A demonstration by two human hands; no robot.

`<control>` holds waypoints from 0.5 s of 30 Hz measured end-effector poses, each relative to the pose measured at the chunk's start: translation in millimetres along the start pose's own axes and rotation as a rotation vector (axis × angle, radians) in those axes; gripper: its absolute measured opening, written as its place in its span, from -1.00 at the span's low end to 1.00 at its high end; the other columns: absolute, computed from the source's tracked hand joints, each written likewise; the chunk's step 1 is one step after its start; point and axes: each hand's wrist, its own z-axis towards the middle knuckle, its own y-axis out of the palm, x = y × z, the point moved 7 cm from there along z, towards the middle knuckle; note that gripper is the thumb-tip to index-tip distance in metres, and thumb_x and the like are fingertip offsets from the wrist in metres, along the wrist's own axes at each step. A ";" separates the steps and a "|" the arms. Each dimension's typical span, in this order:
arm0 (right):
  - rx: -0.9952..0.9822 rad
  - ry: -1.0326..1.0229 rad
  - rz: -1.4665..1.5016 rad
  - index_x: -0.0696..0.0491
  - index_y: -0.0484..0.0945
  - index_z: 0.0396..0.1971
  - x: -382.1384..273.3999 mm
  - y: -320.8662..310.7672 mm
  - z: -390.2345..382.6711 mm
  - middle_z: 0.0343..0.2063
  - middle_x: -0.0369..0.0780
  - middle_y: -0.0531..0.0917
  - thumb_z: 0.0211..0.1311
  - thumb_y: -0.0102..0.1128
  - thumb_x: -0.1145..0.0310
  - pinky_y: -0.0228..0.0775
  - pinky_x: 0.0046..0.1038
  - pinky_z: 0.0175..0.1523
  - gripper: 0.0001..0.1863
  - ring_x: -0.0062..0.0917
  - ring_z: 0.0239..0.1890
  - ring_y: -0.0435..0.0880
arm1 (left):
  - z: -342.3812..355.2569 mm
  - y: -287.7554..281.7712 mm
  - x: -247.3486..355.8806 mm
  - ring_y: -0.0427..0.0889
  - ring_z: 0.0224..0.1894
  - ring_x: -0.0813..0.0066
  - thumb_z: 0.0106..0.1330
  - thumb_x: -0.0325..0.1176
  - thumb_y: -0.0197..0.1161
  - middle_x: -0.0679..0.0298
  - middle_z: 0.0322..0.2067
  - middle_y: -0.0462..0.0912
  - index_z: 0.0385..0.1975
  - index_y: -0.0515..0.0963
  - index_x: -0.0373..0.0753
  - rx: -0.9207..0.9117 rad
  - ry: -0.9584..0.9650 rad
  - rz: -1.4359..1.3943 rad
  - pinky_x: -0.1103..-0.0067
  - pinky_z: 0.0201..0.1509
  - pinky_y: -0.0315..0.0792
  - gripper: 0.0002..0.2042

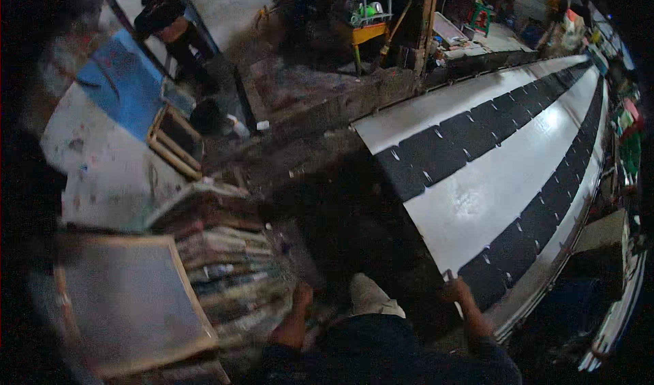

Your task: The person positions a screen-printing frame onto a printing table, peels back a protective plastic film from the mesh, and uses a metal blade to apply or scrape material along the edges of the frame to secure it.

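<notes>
A long table [453,214] with a white top stretches away to the far right. Two rows of dark cloth-like pieces [436,150] lie along it, with small pale marks at intervals. At its near end my right hand [458,292] is closed by the corner, thumb upward; a small pale sliver shows under it, too unclear to name. My left hand [302,298] hangs low beside a stack of edge-on frames or boards [231,269]. Its fingers look curled, and whatever they may hold is hidden. A large wood-edged screen frame [129,303] leans at the lower left.
A dark gap separates the stack from the table. Beyond, a low ledge [327,109] runs behind the table. A smaller wooden frame [176,140] leans by a blue-and-white wall [116,85]. A mirror-like panel or doorway at upper left shows a dark figure [163,24]. A shelf [368,10] stands at the back.
</notes>
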 end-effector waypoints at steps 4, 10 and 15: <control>-0.094 0.043 0.045 0.09 0.60 0.21 -58.0 -47.0 76.3 -0.04 0.06 0.76 0.29 0.31 -0.12 0.59 -0.01 0.12 -0.33 -0.03 0.05 0.75 | 39.0 -46.6 15.5 0.42 -0.48 0.40 0.61 -0.16 0.05 0.29 -0.50 0.45 -0.19 0.58 -0.26 -0.146 -0.055 0.194 0.33 -0.25 0.44 -0.70; 0.259 -0.474 0.155 0.12 0.73 -0.12 -386.2 -182.5 262.6 -0.09 -0.01 0.76 0.34 0.25 0.18 0.60 -0.07 0.10 -0.68 -0.02 0.03 0.74 | 136.8 -197.9 96.7 0.48 -0.44 0.37 0.62 -0.15 0.05 0.27 -0.47 0.50 -0.19 0.59 -0.28 -0.093 0.005 0.207 0.33 -0.23 0.46 -0.68; 0.007 -0.868 0.140 0.11 0.71 -0.09 -688.1 -231.5 365.4 -0.19 -0.04 0.75 0.41 0.18 0.26 0.63 -0.11 -0.02 -0.73 -0.13 -0.09 0.77 | 217.5 -336.9 178.1 0.53 -0.40 0.34 0.62 -0.14 0.05 0.25 -0.45 0.54 -0.19 0.60 -0.29 0.004 0.101 0.111 0.32 -0.22 0.47 -0.67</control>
